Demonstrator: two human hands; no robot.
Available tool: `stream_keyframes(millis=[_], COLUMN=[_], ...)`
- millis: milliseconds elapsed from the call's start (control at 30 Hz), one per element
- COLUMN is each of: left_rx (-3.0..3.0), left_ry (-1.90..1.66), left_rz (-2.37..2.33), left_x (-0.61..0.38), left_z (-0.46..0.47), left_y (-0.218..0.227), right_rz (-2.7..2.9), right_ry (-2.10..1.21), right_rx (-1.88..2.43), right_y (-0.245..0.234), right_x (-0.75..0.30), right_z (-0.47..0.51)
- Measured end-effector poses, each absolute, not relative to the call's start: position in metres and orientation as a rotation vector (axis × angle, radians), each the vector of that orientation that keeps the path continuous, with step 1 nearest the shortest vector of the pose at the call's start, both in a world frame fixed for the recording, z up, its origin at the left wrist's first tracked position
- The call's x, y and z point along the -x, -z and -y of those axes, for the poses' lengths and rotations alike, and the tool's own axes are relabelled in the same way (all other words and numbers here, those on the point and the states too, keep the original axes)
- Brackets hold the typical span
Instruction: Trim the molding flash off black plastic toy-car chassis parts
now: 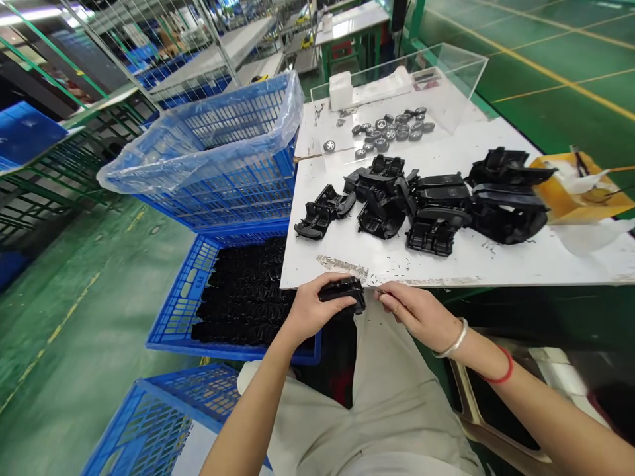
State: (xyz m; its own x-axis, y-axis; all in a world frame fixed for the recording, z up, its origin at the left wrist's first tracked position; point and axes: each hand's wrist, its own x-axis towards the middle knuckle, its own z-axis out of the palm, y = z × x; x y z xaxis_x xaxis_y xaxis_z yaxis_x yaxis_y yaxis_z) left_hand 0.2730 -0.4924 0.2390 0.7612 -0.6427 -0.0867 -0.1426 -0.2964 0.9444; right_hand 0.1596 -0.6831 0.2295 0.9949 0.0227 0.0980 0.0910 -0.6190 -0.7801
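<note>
My left hand (317, 307) is closed around a black plastic part (342, 291) at the table's front edge, above my lap. Just right of it, my right hand (414, 312) pinches a thin tool, its tip pointing at the black part; most of the tool is hidden by my fingers, so its kind does not show. Beyond my hands, a heap of similar black plastic parts (381, 198) lies across the white table (342, 261). Dark shavings are scattered along the table's edge.
Small toy wheels (390, 134) lie further back, by a clear acrylic panel (456, 86). An orange box (570, 188) stands at the right. On the left, a plastic-lined blue crate (233, 198) rises behind a lower blue crate (186, 291) of black parts.
</note>
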Motion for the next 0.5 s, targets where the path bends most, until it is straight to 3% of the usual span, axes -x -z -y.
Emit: stream_keyframes(millis=[500], left_rx=[-1.873], left_ry=[0.51], left_rz=[0.918], left_x=[-0.283], left_z=[0.494], left_y=[-0.227], right_rz=[0.137], right_ry=[0.134], right_rx=[2.636], right_y=[-0.206], right_x=[-0.177], right_z=[0.675])
